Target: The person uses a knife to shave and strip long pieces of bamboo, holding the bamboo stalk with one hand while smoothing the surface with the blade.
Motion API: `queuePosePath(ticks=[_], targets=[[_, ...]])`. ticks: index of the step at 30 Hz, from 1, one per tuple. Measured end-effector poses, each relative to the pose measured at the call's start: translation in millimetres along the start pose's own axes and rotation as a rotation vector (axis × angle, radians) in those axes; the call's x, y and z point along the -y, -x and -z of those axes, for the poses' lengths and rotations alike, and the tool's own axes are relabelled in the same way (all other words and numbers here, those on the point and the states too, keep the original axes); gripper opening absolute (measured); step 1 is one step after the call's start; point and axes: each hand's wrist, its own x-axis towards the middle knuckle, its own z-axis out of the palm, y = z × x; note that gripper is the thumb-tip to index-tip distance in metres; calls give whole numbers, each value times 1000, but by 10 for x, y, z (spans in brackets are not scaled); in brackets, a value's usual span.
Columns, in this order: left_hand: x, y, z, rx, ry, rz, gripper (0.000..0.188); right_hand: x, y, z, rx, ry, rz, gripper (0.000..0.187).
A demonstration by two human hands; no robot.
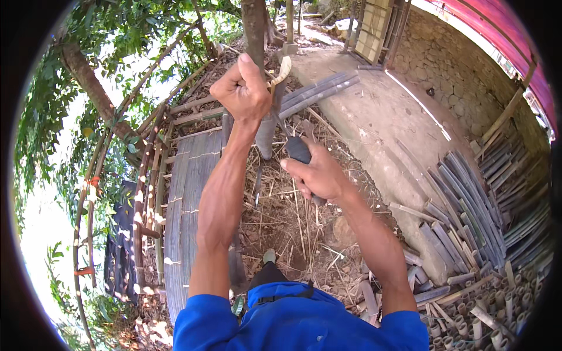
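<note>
While the left hand [243,88] grips a bamboo strip [283,70], right hand [316,174] clenched around a dark-handled knife [300,153].

A thin pale bamboo strip [281,71], curled at its top end, stands roughly upright against the tree trunk [255,26], clenched in the raised left hand [243,88]. Below the trunk and just right of it, a dark-handled knife [300,153] is gripped in the right hand [316,174], its blade angled up toward the strip's lower part. A grey bamboo piece [266,133] stands upright directly beneath the left hand, in front of the trunk's foot.
</note>
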Motion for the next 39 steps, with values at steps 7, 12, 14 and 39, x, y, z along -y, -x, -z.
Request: queuePosePath(ticks=[7,12,14,39], targets=[[-59,451,-683,-86,-30,102,58,-1360,-734,-423,-794,220,617,50],[-63,-385,-90,380,-667,-280,53,-379,-525,-307,-477,159,233,38],[-63,-540,-194,529,-668,-551,40,-285,-582,119,-472,340,252,39],[1133,-1382,-599,732,-508,-439,18,-961,-2221,860,-203,113,-86,35]])
